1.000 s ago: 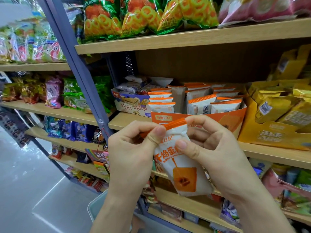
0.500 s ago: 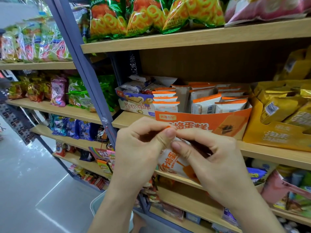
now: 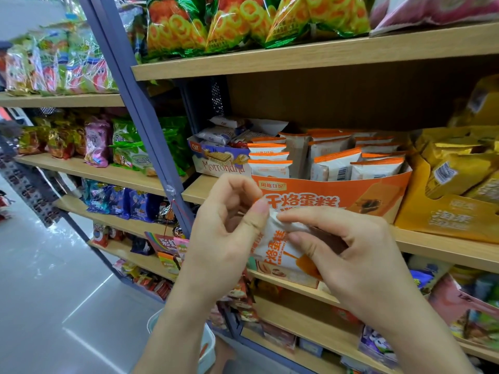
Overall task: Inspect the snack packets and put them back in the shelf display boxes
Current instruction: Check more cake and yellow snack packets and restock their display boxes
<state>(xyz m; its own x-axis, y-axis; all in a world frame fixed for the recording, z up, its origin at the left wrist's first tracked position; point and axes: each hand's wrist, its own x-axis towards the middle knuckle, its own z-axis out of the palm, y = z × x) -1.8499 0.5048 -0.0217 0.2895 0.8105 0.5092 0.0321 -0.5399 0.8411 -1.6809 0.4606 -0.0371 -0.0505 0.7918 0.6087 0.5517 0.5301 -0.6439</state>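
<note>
Head view: I have one snack packet [image 3: 280,247] in front of the shelf [image 3: 445,247], just below the orange display box [image 3: 332,195]. Left hand [image 3: 229,238] and right hand [image 3: 351,260] each pinch its crumpled top, so both grips are closed on it. I judge it could slip free and fall, or a hard squeeze could crush the contents. The film is slick, white-and-orange, soft and pillowy. The box is thin card and looks well filled, so reinsertion may snag.
</note>
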